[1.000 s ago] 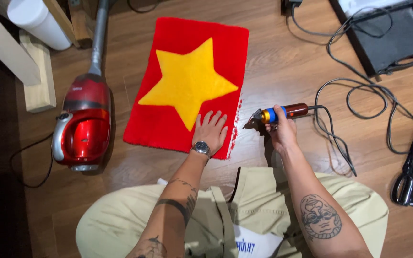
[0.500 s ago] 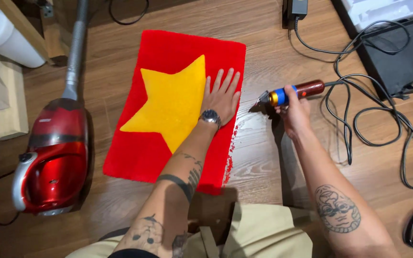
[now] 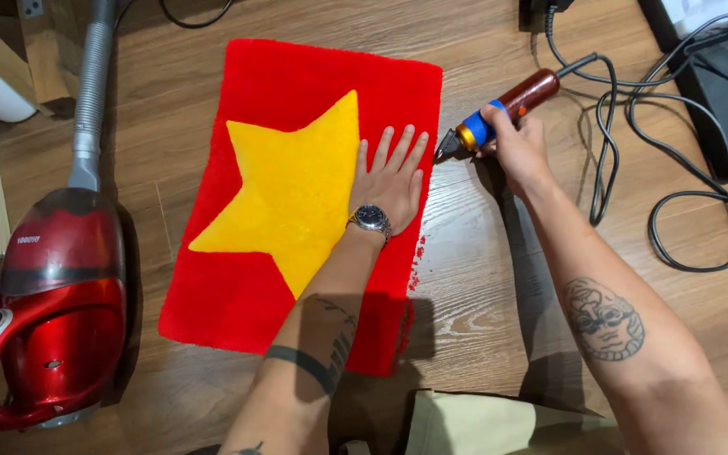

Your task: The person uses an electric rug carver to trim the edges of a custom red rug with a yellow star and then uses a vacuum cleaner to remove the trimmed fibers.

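On the rug (image 3: 297, 101), left hand (image 3: 391, 179) flat, fingers apart, right hand (image 3: 516, 143) clamped on trimmer (image 3: 499, 109), vacuum (image 3: 52, 312) left

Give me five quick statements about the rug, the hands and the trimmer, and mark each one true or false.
1. The left hand lies flat on the rug. True.
2. The right hand holds scissors. False: it grips a corded trimmer with a blue band and brown handle.
3. The trimmer's tip is at the rug's right edge. True.
4. The star on the rug is blue. False: it is yellow on red.
5. The vacuum stands right of the rug. False: it is on the left; the cables lie on the right.
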